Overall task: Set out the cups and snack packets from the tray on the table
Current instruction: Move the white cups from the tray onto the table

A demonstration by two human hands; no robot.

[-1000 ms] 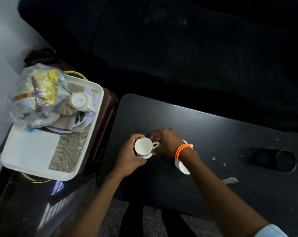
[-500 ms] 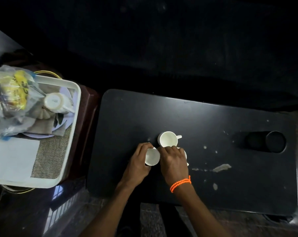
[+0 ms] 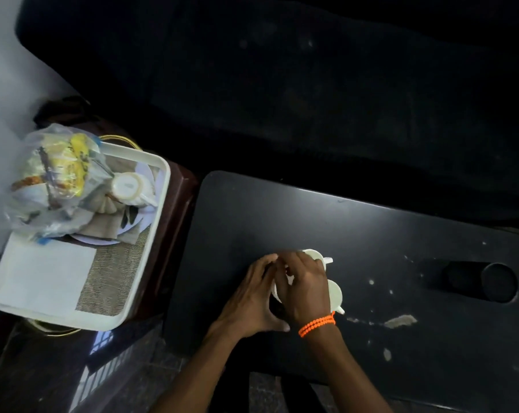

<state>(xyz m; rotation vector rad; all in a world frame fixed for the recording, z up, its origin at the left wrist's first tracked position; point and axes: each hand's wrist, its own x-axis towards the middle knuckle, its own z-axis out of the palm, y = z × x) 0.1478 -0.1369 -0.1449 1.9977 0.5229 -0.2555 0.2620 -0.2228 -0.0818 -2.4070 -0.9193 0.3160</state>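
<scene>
Three white cups are grouped on the black table (image 3: pixel 371 234). The far cup (image 3: pixel 315 254) and the right cup (image 3: pixel 335 291) stand upright with handles pointing right. The third cup (image 3: pixel 278 293) shows only as slivers of white between my hands. My left hand (image 3: pixel 252 302) curls around its left side. My right hand (image 3: pixel 307 289), with an orange bead bracelet on the wrist, lies over its top and right side. On the white tray (image 3: pixel 163 186) to the left are an overturned white cup (image 3: pixel 127 186) and a clear bag of snack packets (image 3: pixel 55 180).
The tray rests on a dark brown stand (image 3: pixel 180 210) and also carries plates, a cloth and a woven mat (image 3: pixel 112 281). A round cup-holder recess (image 3: pixel 498 283) sits at the table's right end. Pale stains (image 3: pixel 400 321) dot the tabletop. A dark sofa lies beyond.
One second ago both hands held the cup up. My right hand has slid left over the cup in my left hand, so both hands now cover it beside the two standing cups.
</scene>
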